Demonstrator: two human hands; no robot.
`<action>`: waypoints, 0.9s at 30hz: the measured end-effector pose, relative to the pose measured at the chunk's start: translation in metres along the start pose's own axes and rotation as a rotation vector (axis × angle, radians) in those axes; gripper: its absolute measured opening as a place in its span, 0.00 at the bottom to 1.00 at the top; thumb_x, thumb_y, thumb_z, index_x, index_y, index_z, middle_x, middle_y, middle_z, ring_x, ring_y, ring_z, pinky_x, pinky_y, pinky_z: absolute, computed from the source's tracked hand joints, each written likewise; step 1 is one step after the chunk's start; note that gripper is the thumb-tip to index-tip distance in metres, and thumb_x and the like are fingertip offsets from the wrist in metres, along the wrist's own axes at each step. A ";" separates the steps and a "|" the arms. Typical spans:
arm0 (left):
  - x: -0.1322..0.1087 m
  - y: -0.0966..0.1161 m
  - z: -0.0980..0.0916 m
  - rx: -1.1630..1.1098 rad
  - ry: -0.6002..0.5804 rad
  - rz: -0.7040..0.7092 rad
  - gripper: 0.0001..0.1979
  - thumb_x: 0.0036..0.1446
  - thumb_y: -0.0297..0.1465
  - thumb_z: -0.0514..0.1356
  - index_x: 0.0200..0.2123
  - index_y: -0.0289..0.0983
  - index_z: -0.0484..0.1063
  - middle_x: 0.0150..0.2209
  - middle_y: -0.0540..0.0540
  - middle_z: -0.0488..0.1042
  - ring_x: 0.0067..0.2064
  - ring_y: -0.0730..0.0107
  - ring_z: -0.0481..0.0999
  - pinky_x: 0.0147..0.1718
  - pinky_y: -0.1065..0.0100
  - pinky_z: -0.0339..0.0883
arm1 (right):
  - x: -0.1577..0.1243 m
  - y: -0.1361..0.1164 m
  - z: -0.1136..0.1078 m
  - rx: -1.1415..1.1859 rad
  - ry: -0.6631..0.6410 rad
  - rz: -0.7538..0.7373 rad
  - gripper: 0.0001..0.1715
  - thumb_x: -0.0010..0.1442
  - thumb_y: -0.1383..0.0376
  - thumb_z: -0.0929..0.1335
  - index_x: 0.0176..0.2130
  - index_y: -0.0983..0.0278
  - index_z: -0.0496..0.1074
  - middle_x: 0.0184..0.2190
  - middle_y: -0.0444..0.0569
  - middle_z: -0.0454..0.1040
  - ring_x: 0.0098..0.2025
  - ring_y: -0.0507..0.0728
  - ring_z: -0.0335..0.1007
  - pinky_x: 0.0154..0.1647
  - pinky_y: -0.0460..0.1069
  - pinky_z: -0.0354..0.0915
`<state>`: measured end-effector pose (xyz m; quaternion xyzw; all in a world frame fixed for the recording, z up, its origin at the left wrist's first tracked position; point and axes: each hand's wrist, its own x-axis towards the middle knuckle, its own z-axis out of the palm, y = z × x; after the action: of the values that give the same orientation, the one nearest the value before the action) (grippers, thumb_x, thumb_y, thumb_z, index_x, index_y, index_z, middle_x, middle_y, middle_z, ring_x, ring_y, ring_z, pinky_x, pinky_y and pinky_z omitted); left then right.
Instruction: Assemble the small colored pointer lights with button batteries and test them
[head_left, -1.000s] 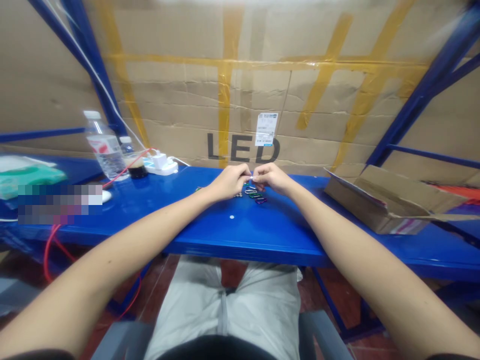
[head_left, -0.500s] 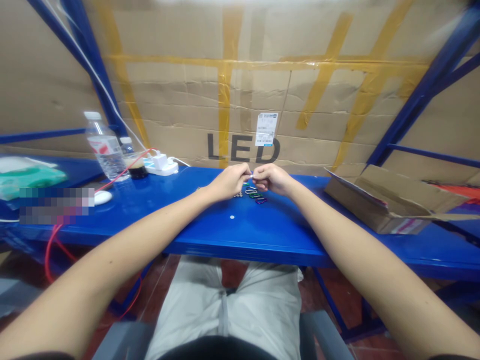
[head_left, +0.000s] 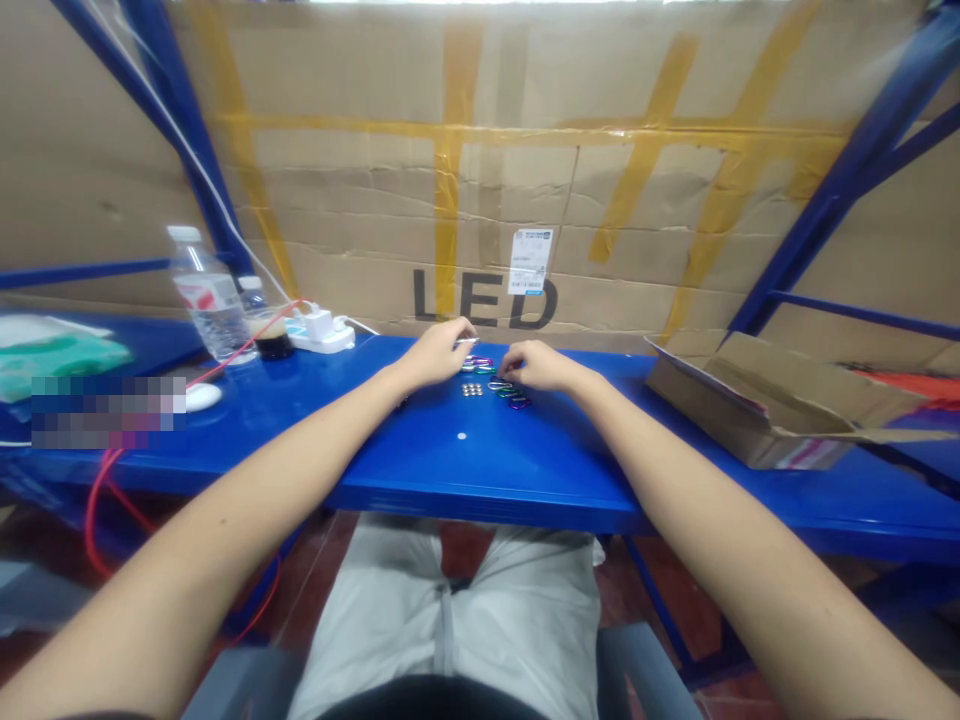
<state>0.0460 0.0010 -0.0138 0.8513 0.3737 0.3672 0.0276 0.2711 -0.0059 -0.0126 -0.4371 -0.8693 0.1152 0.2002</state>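
Note:
Several small coloured paper clips [head_left: 501, 385] lie in a loose heap at the far middle of the blue metal table [head_left: 420, 450]. My left hand [head_left: 435, 352] rests on the table left of the heap, fingers pinched on a thin silvery clip. My right hand [head_left: 534, 364] is on the right of the heap, its curled fingertips touching the clips. A tiny white dot [head_left: 461, 436] sits on the table nearer to me.
A water bottle [head_left: 204, 295], a dark jar [head_left: 268, 330] and a white power strip [head_left: 321, 330] with a red cable stand at the back left. An open cardboard box [head_left: 757, 405] lies on the right. A large taped "LED" carton [head_left: 487, 180] forms the back wall.
Both hands were joined together above the heap; now they have separated and dropped to the table, the left to the left side, the right onto the clips.

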 end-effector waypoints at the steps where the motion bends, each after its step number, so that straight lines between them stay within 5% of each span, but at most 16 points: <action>1: 0.000 -0.001 0.002 0.008 -0.021 0.002 0.07 0.61 0.27 0.55 0.41 0.37 0.71 0.42 0.43 0.78 0.42 0.62 0.76 0.44 0.62 0.68 | 0.001 0.000 0.001 -0.010 -0.008 -0.015 0.14 0.49 0.78 0.68 0.30 0.64 0.82 0.31 0.50 0.80 0.34 0.57 0.72 0.38 0.48 0.65; 23: 0.000 0.005 0.005 0.023 -0.043 0.013 0.08 0.62 0.27 0.54 0.41 0.36 0.73 0.41 0.42 0.79 0.44 0.59 0.77 0.44 0.60 0.68 | 0.008 -0.004 0.010 -0.355 -0.175 -0.124 0.14 0.57 0.77 0.66 0.35 0.67 0.80 0.39 0.59 0.77 0.43 0.62 0.67 0.45 0.51 0.61; 27: -0.001 0.006 0.004 0.026 -0.045 0.015 0.09 0.61 0.27 0.54 0.41 0.36 0.73 0.41 0.42 0.79 0.43 0.60 0.77 0.44 0.61 0.68 | 0.003 -0.013 0.006 -0.413 -0.194 -0.113 0.10 0.61 0.69 0.66 0.31 0.66 0.78 0.36 0.57 0.76 0.42 0.62 0.65 0.44 0.52 0.60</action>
<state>0.0522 -0.0031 -0.0155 0.8624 0.3712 0.3434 0.0221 0.2573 -0.0111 -0.0127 -0.4061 -0.9127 -0.0351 0.0279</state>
